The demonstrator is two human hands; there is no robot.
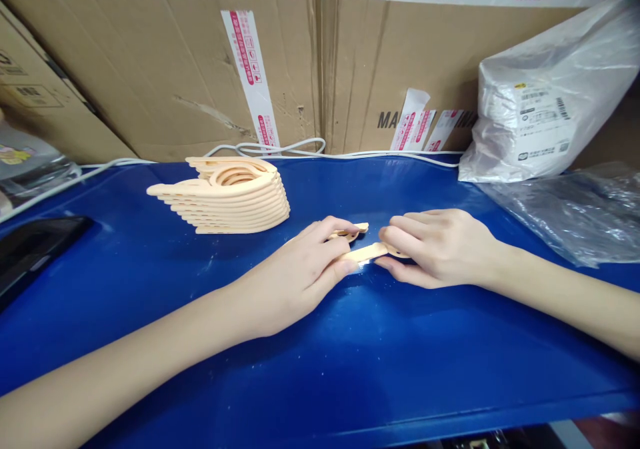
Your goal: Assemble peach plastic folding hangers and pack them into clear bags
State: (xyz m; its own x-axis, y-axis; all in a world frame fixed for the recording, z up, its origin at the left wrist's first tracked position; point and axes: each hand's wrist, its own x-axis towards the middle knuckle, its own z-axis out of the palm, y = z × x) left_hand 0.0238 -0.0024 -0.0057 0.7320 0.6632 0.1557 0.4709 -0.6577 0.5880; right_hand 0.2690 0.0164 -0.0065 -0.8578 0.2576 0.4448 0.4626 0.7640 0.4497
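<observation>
A peach plastic piece, which looks like a folding clothes hanger [367, 253], lies low over the blue table between my hands. My left hand [295, 272] is closed on its left end, thumb at the near edge and fingers over the top. On the right end, my right hand [437, 249] grips it between thumb and fingers. Both hands cover much of the piece, so its full shape is hidden. Behind and left of my left hand stands a neat stack of similar peach folded hangers [245, 202], apart from both hands.
The blue table [320, 369] ends at a near edge. Cardboard boxes [175, 69] wall off the back, with a white cable [285, 148] along their base. A labelled plastic bag [530, 116] and clear film [575, 216] sit at right; a black device [45, 249] lies left.
</observation>
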